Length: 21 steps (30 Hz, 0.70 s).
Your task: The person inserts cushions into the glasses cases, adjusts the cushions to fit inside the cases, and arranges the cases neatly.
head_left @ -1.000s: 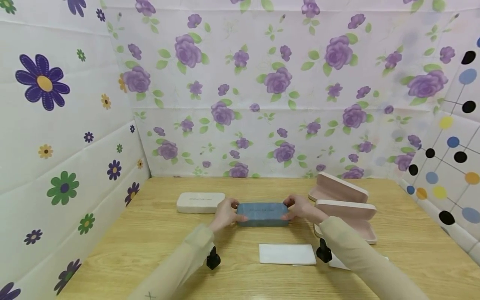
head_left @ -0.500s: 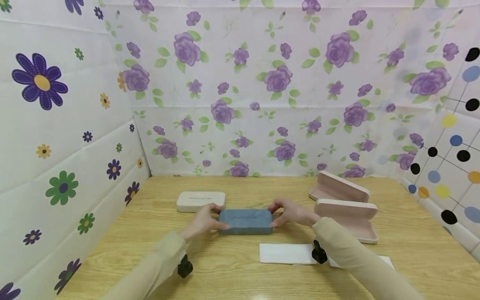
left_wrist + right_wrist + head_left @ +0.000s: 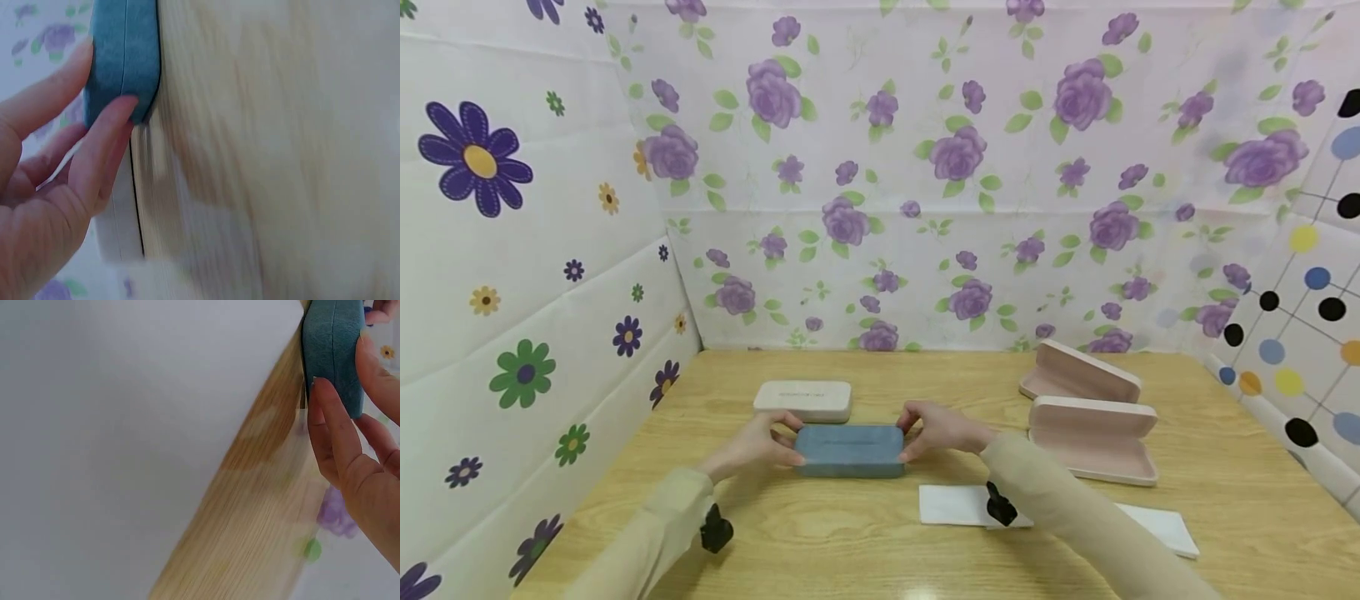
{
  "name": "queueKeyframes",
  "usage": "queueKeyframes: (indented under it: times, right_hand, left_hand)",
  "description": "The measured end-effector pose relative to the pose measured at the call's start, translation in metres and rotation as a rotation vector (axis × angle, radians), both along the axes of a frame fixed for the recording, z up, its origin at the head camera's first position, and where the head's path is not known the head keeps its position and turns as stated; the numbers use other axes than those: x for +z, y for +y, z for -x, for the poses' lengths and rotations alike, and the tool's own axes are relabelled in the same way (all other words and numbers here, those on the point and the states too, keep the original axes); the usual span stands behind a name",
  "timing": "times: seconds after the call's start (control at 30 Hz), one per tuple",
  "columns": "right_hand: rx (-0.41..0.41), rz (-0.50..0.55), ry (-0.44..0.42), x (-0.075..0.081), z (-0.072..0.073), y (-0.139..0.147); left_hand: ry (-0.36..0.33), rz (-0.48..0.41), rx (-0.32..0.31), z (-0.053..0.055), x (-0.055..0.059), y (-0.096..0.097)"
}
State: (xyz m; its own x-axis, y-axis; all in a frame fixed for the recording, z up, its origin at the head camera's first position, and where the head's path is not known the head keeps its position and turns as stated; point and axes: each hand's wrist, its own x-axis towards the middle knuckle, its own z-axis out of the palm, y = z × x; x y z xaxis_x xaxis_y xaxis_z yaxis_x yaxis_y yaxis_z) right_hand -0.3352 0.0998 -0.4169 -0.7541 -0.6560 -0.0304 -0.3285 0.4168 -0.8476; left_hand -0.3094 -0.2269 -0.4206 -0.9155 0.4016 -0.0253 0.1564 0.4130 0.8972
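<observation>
Left hand (image 3: 751, 447) and right hand (image 3: 946, 429) pinch opposite ends of the blue case (image 3: 850, 454); I see its long axis spanning crosswise between them, neither nearer, before the white case (image 3: 805, 400).

The wooden table (image 3: 820, 542) is bordered on 3 sides by a rose-printed back cloth (image 3: 917, 250), a flower-printed left cloth (image 3: 467, 350) and a dotted right cloth (image 3: 1300, 333), all white-based.

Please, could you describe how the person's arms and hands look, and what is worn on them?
The left sleeve and right sleeve are long and beige. Near the end of each is a small black device. The left hand and right hand wear no gloves.
</observation>
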Motion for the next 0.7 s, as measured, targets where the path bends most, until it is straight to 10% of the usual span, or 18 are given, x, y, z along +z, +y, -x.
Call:
queueKeyframes:
  times: [0.7]
  right_hand:
    - [-0.093,0.064,0.024,-0.010,-0.010,-0.089]
  left_hand:
    - [-0.046,0.015,-0.139,0.009,0.003,-0.093]
